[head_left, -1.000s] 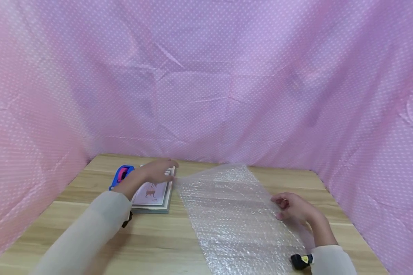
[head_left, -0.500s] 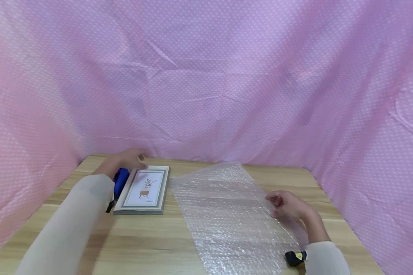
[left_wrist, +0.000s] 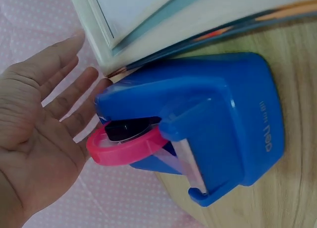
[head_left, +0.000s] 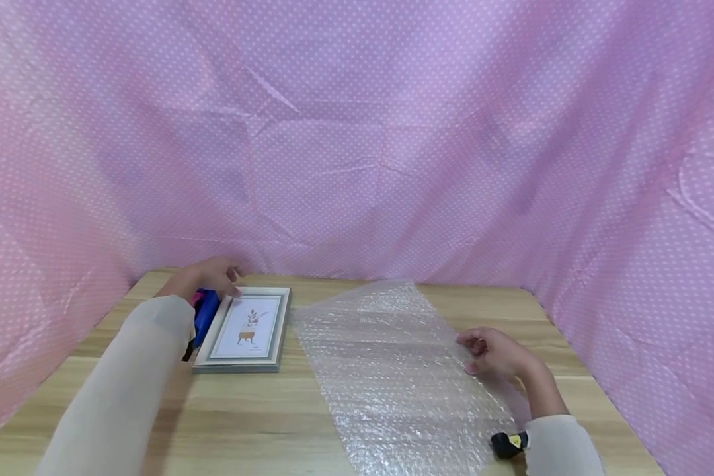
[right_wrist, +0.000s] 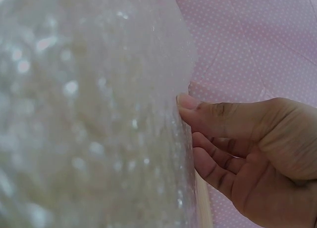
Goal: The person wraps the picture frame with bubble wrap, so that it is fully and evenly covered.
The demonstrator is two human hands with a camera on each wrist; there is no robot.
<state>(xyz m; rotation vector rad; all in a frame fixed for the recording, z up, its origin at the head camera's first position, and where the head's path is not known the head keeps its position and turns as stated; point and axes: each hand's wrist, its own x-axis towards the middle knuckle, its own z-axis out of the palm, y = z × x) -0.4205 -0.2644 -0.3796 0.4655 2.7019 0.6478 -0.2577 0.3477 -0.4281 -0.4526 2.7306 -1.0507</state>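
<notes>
Clear bubble wrap (head_left: 387, 373) lies spread, the picture frame (head_left: 246, 330) beside it uncovered.
The right hand (head_left: 500, 352) pinches the wrap's edge; the left hand (head_left: 210, 273), fingers loose, holds nothing near the tape dispenser (left_wrist: 203, 97).

Wood-grain tabletop (head_left: 256, 423)
Picture frame (head_left: 245, 330) towards ten o'clock, blue tape dispenser (head_left: 207, 317) at its nine, bubble wrap (head_left: 393, 377) at its four.

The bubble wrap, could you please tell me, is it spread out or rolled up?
Spread out: the head view shows the bubble wrap as a broad sheet across the table, its edge pinched by the right hand.
</notes>
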